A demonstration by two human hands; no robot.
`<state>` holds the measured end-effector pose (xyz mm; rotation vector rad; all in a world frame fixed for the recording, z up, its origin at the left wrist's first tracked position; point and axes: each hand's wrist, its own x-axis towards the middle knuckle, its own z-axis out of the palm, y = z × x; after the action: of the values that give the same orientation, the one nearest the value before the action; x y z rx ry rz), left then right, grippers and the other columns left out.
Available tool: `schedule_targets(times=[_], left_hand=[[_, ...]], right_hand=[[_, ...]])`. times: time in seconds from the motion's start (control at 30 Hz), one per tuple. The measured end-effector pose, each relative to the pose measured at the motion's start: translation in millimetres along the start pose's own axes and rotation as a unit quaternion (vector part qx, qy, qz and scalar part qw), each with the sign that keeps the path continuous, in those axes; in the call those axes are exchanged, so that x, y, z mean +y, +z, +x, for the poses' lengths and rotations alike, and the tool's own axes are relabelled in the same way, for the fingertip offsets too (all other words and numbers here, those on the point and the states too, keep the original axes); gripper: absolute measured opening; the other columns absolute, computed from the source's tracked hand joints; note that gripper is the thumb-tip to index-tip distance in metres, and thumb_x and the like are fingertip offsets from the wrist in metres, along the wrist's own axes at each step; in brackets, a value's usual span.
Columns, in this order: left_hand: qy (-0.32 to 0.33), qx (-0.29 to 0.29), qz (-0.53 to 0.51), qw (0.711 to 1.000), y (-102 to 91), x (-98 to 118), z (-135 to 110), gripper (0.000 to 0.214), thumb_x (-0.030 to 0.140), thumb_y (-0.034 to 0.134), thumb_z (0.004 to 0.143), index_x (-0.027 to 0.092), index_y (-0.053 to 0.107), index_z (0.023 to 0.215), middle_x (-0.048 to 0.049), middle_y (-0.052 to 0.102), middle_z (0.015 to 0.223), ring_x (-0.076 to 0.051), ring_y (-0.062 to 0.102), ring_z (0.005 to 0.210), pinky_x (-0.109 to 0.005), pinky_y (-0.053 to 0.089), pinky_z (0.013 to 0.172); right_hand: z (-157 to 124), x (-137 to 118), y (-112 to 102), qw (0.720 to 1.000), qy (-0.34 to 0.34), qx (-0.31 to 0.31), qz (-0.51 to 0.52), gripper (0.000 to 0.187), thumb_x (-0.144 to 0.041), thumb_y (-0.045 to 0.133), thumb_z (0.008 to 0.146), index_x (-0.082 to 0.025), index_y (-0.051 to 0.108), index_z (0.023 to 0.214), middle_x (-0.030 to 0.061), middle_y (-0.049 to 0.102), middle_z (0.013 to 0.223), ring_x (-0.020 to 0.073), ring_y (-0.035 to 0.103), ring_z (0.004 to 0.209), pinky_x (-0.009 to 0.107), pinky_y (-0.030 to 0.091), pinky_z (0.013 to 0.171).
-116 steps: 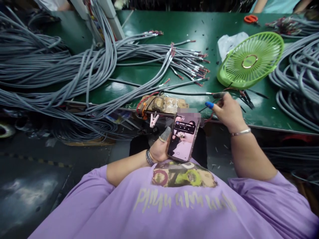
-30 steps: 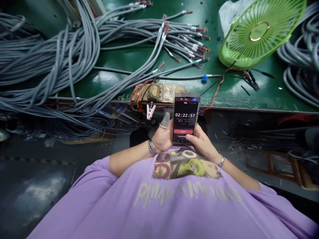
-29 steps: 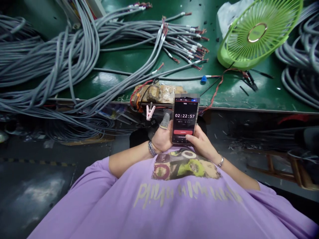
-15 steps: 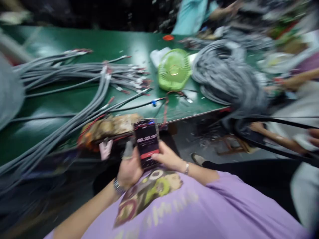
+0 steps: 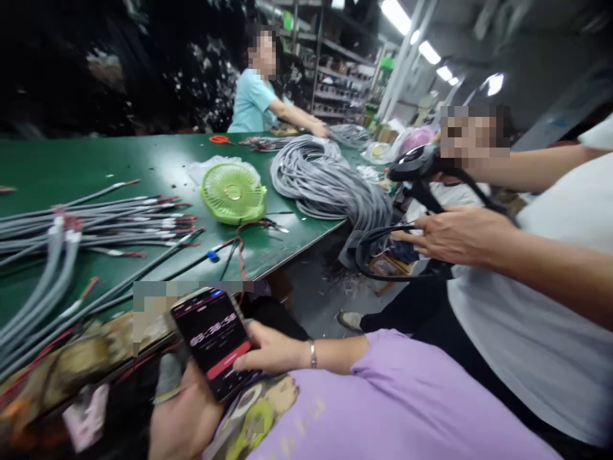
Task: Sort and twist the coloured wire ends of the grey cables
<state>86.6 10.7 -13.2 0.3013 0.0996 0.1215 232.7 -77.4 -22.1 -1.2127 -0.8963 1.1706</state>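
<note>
A smartphone (image 5: 214, 342) with a dark screen, pale timer digits and a red bar lies between my two hands, low in front of my purple shirt. My left hand (image 5: 179, 415) grips its lower left side, with a grey cover on the thumb. From the right, my right hand (image 5: 272, 348) clasps the phone's edge, thumb over the red bar; its other fingers are hidden behind the phone. Close by on the green table (image 5: 158, 160) lie grey cables (image 5: 119, 223) with stripped ends and a black cable with a blue clip (image 5: 212, 255).
A green fan (image 5: 233, 193) stands beyond the phone, beside a large coil of grey cable (image 5: 325, 172). At my right, a person in white (image 5: 541, 306) holds a black strapped device (image 5: 416, 166). Across the table, a person in light blue (image 5: 253, 99) reaches toward cables.
My view has swung up and to the right, so the phone and hands appear lower left. The timer digits differ. The black device and the co-workers' upper bodies have come into view.
</note>
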Motion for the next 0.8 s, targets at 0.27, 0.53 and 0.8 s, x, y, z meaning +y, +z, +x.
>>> schedule_targets(times=[0.27, 0.53, 0.8], left_hand=[[0.113, 0.231, -0.001, 0.966, 28.4, -2.7, 10.8, 0.055, 0.058, 0.042, 0.095, 0.02, 0.065, 0.129, -0.0111, 0.07, 0.126, -0.03, 0.06, 0.126, -0.05, 0.046, 0.11], [0.118, 0.219, -0.014, 0.968, 23.3, -2.8, 6.7, 0.058, 0.062, 0.042, 0.095, 0.02, 0.066, 0.127, -0.0107, 0.07, 0.126, -0.03, 0.062, 0.123, -0.049, 0.044, 0.111], [0.114, 0.21, -0.021, 0.971, 17.1, -2.2, 6.3, 0.048, 0.051, 0.047, 0.097, 0.021, 0.064, 0.129, -0.0097, 0.07, 0.126, -0.029, 0.063, 0.122, -0.049, 0.044, 0.112]], right_hand=[[-8.7, 12.4, 5.6, 0.998, 0.031, 0.027, 0.039, 0.07, -0.044, 0.081, 0.07, -0.021, 0.049, 0.127, 0.0094, 0.06, 0.129, 0.025, 0.056, 0.122, 0.044, 0.041, 0.11], [-8.5, 13.1, 11.4, 0.999, 0.027, 0.041, 0.017, 0.056, -0.044, 0.077, 0.075, -0.022, 0.053, 0.121, 0.0081, 0.063, 0.127, 0.0248, 0.059, 0.122, 0.045, 0.045, 0.11], [-6.1, 19.2, 10.1, 0.997, 0.047, 0.061, -0.005, 0.053, -0.046, 0.075, 0.078, -0.022, 0.054, 0.119, 0.0085, 0.064, 0.123, 0.0249, 0.06, 0.119, 0.047, 0.045, 0.109]])
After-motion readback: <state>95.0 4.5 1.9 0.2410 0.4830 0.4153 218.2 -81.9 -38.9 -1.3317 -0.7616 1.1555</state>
